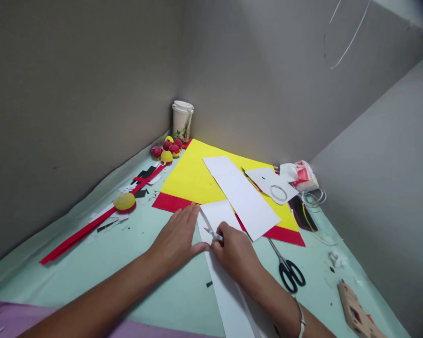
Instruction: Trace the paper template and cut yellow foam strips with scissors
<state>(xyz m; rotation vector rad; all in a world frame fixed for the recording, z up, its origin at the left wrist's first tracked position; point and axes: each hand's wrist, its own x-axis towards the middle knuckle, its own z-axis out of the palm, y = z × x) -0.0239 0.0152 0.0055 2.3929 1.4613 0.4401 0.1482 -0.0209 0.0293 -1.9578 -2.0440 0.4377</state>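
My right hand (234, 249) is closed around a light-coloured pencil (215, 234), its tip pointing left over a long white paper strip (216, 277). My left hand (178, 234) lies flat at the strip's left edge, fingers stretched out and thumb spread towards the pencil. A narrow grey band (205, 218) runs along the strip beside my left fingertips; I cannot tell if it is a ruler or a fold. Beyond my hands, a second white paper strip (239, 197) lies across a yellow sheet (186, 173) and a red sheet (285, 234).
Black-handled scissors (291, 274) and a beige tool (356, 310) lie on the right. On the left are a red band with a yellow disc (124, 203) and paper scraps. A white cup (182, 119) and several red and yellow ornaments (167, 156) stand by the wall; a wire ring (278, 193) lies right.
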